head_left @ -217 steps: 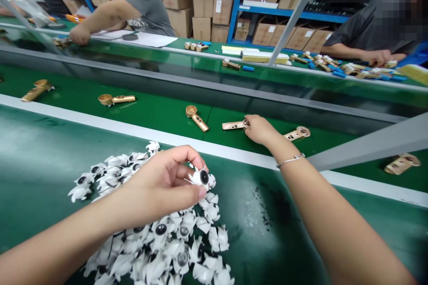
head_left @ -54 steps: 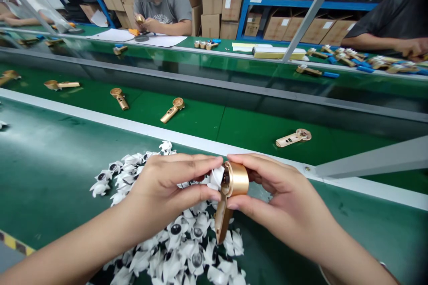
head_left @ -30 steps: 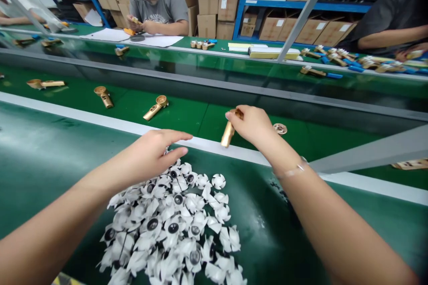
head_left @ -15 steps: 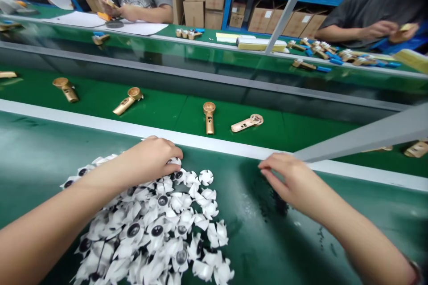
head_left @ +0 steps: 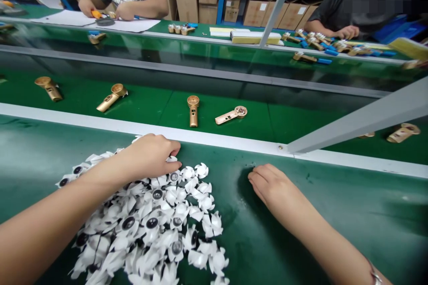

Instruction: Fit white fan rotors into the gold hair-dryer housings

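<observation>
My left hand [head_left: 152, 156] is over the far edge of a heap of white fan blades [head_left: 177, 207], its thumb and fingers closed around one white fan blade [head_left: 171, 159]. Several blades in the heap show dark round hubs. To the right of the heap, my right hand [head_left: 272, 185] is low over the green work surface [head_left: 230, 196]. Its fingers are drawn together and bent downward, with nothing visible in them. A wristband [head_left: 376, 278] is on the right wrist.
Beyond a white rail [head_left: 214, 137], gold fan housings with handles [head_left: 193, 111] lie spaced along a green belt [head_left: 160, 107]. A grey slanted post [head_left: 361, 118] rises at right. Across from me, two people work at a bench with gold-and-blue parts [head_left: 344, 46]; cardboard boxes [head_left: 187, 9] stand behind.
My right hand has drawn back from the white rail, and its fingers have come together. My left hand stays by the heap. The gold housings appear further left as the view shifts.
</observation>
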`<state>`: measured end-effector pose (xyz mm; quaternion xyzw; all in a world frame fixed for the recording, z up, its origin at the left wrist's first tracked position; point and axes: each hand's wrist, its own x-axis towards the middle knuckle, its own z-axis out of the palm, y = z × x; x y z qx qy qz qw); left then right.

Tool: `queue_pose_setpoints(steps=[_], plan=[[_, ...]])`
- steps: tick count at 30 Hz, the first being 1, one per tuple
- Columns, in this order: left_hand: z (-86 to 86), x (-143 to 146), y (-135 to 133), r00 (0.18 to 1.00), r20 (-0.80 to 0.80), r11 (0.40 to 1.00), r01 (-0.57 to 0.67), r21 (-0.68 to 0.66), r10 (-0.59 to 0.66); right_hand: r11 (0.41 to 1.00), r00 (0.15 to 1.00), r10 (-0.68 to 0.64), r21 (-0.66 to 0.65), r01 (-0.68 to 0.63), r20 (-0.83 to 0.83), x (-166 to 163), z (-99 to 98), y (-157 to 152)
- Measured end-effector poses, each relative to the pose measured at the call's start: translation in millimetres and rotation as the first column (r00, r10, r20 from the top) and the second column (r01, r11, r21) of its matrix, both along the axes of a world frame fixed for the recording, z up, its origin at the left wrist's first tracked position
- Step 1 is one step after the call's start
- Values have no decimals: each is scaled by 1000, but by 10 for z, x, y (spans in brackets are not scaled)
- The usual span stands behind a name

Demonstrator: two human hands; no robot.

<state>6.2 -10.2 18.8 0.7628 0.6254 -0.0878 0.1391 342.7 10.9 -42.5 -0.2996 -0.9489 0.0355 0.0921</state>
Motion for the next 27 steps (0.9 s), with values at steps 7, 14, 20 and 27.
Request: queue_pose_setpoints(steps=[7, 14, 20, 27], plan=[[269, 79, -195, 864, 463, 979, -199, -45, 197, 997, 988, 14, -67, -25, -156, -225, 198, 17], [263, 485, -667, -83, 920, 901, -183, -393, 384, 806, 687, -204, -518, -286, -697, -906, 842, -254], [269, 567, -764, -275, 896, 906, -148, -397, 348, 777, 688, -278, -578, -249, -671, -990, 841, -305], [343, 595, -736, -279, 894, 893, -187, -409, 350, 843, 699, -220, -493, -214, -681, -983, 837, -326]])
